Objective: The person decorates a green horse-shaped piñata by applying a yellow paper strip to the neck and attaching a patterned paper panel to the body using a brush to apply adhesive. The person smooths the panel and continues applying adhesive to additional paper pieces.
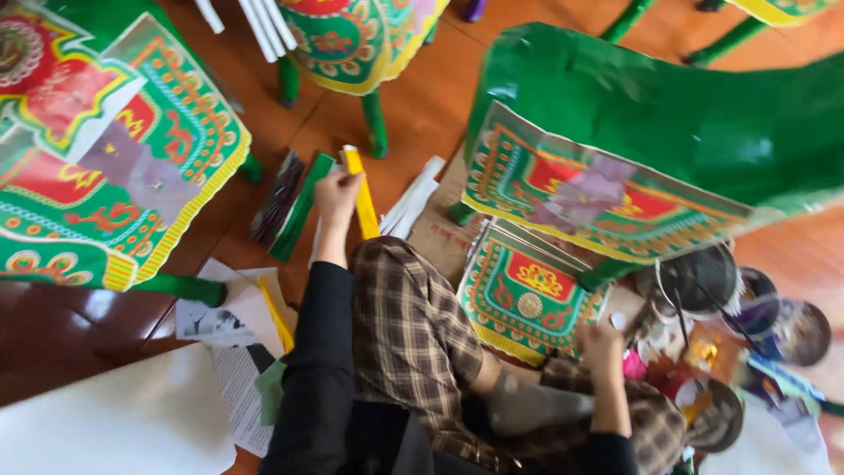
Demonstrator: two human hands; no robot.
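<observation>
Now yellow strip (361,193) in left grip (337,199)

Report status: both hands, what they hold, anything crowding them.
Left hand closed on yellow paper strip, over the floor. Right hand down by the patterned paper sheet, grip unclear. Paint pots close on the right.

— What lies beyond the hands?
— A polished reddish wooden floor (422,105), glossy with daylight.
— And around them?
— Green paper-covered figures (651,105) on thin green legs (375,123).
</observation>
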